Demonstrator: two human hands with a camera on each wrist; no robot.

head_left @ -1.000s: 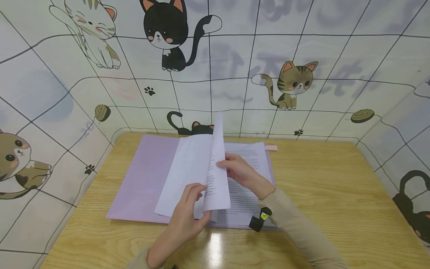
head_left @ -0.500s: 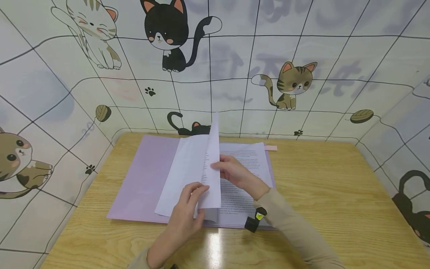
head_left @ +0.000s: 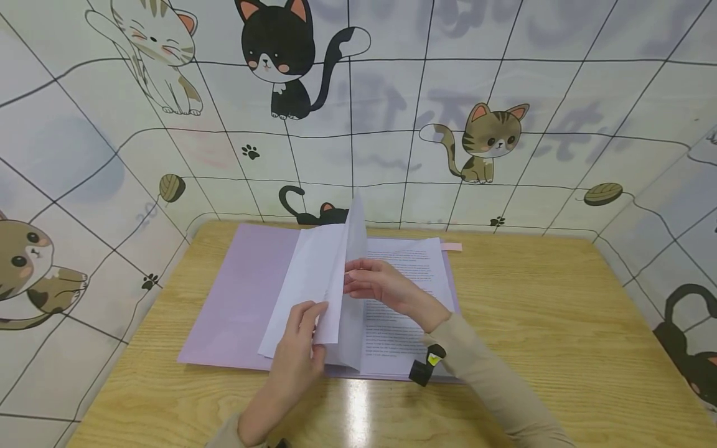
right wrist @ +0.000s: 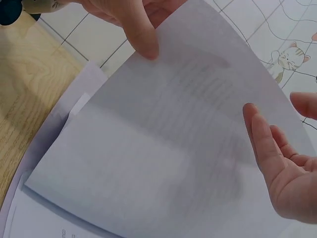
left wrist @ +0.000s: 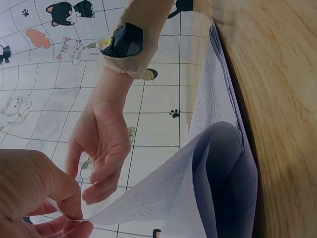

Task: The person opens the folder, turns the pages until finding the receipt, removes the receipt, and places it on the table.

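A lavender folder (head_left: 235, 305) lies spread on the table, with printed sheets inside. One sheet of paper (head_left: 351, 317) stands lifted near the middle, curving toward the left. My left hand (head_left: 294, 351) pinches the edge of this sheet between thumb and fingers, as the left wrist view also shows. My right hand (head_left: 386, 286) is beside the sheet with its fingers loosely extended and holds nothing. Turned pages (head_left: 308, 261) lie on the left, blank side up. Under the right hand is a page of printed text (head_left: 406, 317).
The wooden table (head_left: 538, 323) extends to both sides of the folder. A pink tab (head_left: 451, 247) sticks out at the folder's upper right. Behind the table hangs a white covering (head_left: 386, 99) with cat drawings. A black wrist device (head_left: 422, 370) sits by the right sleeve.
The sheet has swung further left, its blank back now facing right. The right hand has let go of it and loosened its fingers, while the left hand has moved left with the edge.
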